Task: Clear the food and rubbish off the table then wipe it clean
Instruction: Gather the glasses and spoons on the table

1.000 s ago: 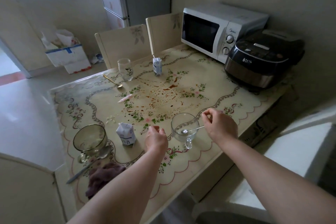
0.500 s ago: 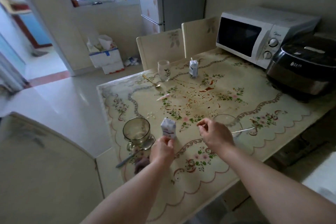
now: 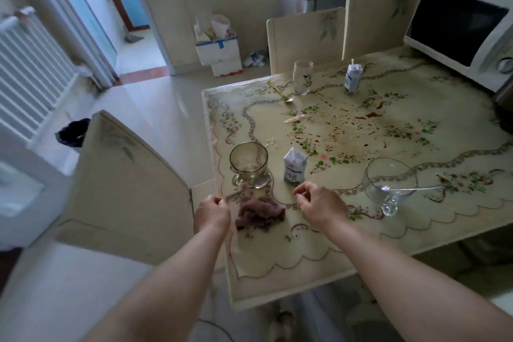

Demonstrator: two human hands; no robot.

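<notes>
The floral table carries brown sauce stains at its middle. A crumpled purple cloth lies near the front left corner, between my two hands. My left hand hangs loosely curled at the table's left edge, by the handle tip of a spoon. My right hand hovers loosely curled and holds nothing, just in front of a small milk carton. A brown glass cup stands behind the cloth. A clear glass cup with a spoon in it stands to the right.
At the far side stand a tall glass, a gold spoon, a second carton and a straw wrapper. A microwave fills the back right. A chair stands left; a black bin behind it.
The view has swung left and both hands have shifted left along the front edge, from the clear cup toward the cloth and brown cup. Nothing was picked up.
</notes>
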